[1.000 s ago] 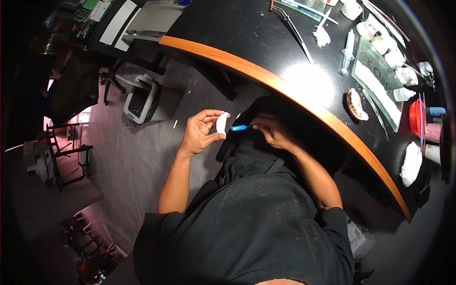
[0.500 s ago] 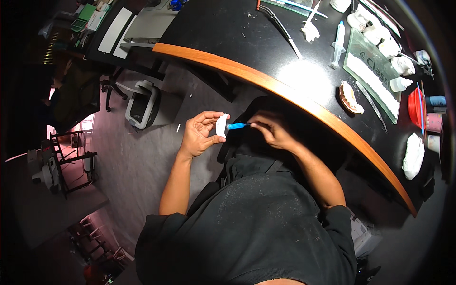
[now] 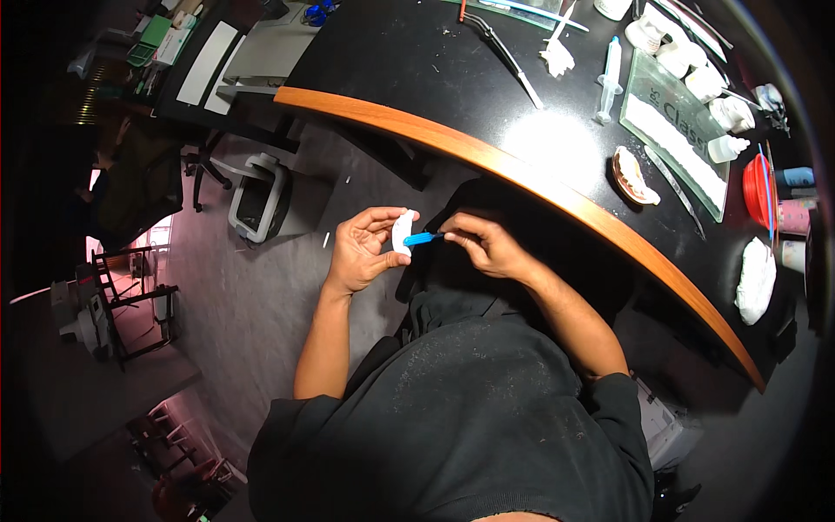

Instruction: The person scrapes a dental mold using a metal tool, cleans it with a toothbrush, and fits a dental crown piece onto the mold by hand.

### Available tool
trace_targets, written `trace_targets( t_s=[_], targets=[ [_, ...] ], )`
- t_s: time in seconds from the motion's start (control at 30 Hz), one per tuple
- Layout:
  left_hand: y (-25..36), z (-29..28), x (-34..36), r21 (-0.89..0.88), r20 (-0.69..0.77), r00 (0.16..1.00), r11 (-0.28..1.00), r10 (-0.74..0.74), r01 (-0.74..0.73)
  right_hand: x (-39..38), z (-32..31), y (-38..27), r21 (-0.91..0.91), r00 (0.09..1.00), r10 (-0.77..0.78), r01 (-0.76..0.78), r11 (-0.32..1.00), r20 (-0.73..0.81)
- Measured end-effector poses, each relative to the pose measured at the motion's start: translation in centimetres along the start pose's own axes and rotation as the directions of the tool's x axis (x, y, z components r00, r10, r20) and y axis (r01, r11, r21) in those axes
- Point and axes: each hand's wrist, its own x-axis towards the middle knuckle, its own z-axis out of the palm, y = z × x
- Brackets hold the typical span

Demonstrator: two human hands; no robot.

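Observation:
Between the fingertips and thumb of my left hand [image 3: 357, 247] is a thin white curved piece [image 3: 402, 231], like a plaster dental arch, standing on edge. My right hand [image 3: 490, 244] pinches the dark thin end of a blue brush-like tool [image 3: 420, 238]. Its blue end points left and touches, or nearly touches, the inner side of the white piece; I cannot tell which. Both hands are held up over my lap, in front of the table's wooden edge.
The black table [image 3: 409, 61] has a curved wooden edge [image 3: 487, 152]. On it lie a dental cast [image 3: 634, 177], a syringe [image 3: 609, 83], tweezers [image 3: 504, 56], a metal spatula [image 3: 675, 190], a glass slab [image 3: 645, 74], a red bowl [image 3: 758, 190] and a white bundle [image 3: 755, 280]. A grey bin [image 3: 252, 222] stands on the floor.
My right hand and the blue tool have moved slightly left and down, toward the white piece. The white piece is turned a little, showing more of its side.

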Motion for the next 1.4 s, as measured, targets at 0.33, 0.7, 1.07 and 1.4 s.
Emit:
trace_targets(
  t_s=[0.33, 0.7, 1.07, 1.4],
  targets=[
    [-0.7, 0.5, 0.0, 0.012, 0.005, 0.998, 0.998, -0.065, 0.065, 0.7, -0.3, -3.1, -0.156, 0.993, -0.103, 0.110, 0.982, 0.053],
    [-0.8, 0.4, -0.7, 0.017, -0.035, 0.998, 0.998, -0.057, 0.058, 0.8, -0.3, -2.4, 0.016, 0.997, -0.077, 0.078, 0.997, -0.019],
    [-1.1, 0.2, -0.2, -0.033, -0.083, 0.996, 0.999, -0.037, 0.034, -2.2, -2.3, -1.5, -0.126, 0.994, 0.072, -0.082, 0.989, -0.082],
    [0.2, -0.8, -1.1, -0.026, -0.194, 0.981, 0.999, 0.025, -0.030, -3.0, -2.9, -6.0, -0.101, 0.983, 0.160, -0.151, 0.983, 0.094]
  ],
)
